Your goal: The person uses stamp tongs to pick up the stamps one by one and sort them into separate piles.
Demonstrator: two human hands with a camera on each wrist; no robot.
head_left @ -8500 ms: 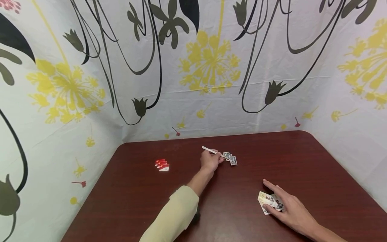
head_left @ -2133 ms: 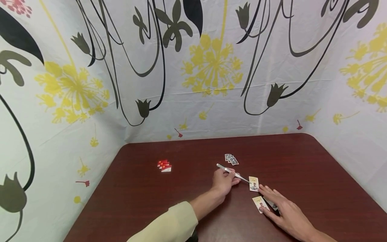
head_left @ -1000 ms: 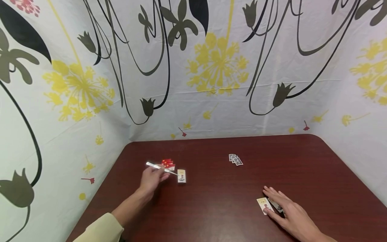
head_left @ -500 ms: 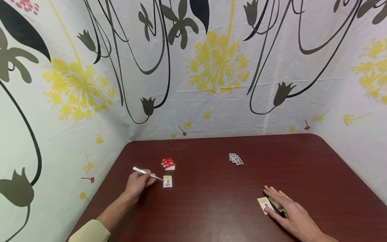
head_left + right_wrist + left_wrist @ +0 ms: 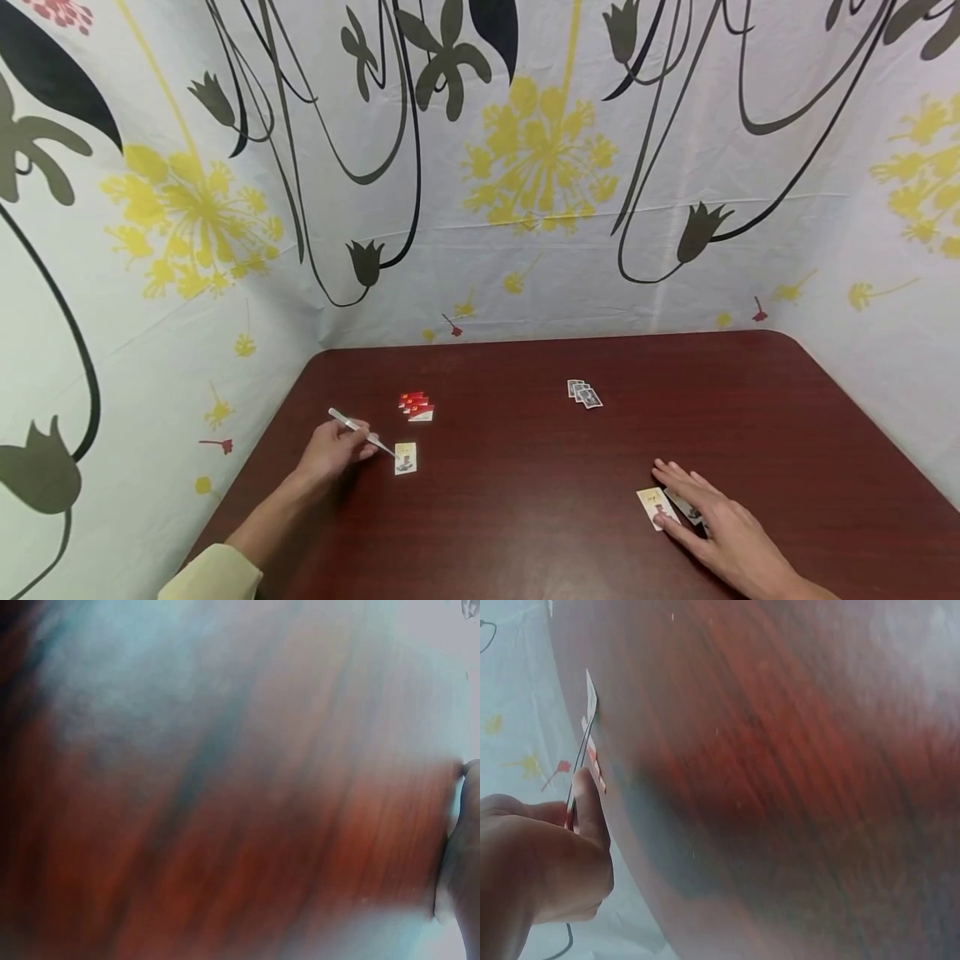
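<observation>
My left hand (image 5: 330, 452) grips metal tweezers (image 5: 362, 432), whose tips meet a small yellowish stamp (image 5: 405, 458) low over the dark red table (image 5: 525, 517). In the left wrist view the tweezers (image 5: 579, 766) run up from the hand (image 5: 544, 855) to the stamp (image 5: 591, 697), seen edge-on. My right hand (image 5: 720, 525) lies flat on the table, fingers straight, resting on a few loose stamps (image 5: 660, 507). In the right wrist view only a finger edge (image 5: 457, 855) shows.
A small pile of red stamps (image 5: 416, 406) lies just beyond the tweezers' tips. A pile of grey stamps (image 5: 585, 394) sits mid-table toward the back. Flower-patterned cloth walls (image 5: 525, 167) enclose the table on the left, back and right.
My left hand has carried the yellowish stamp from beside the right hand across to the left, then nearer me, below the red pile. The right hand has stayed on its stamps.
</observation>
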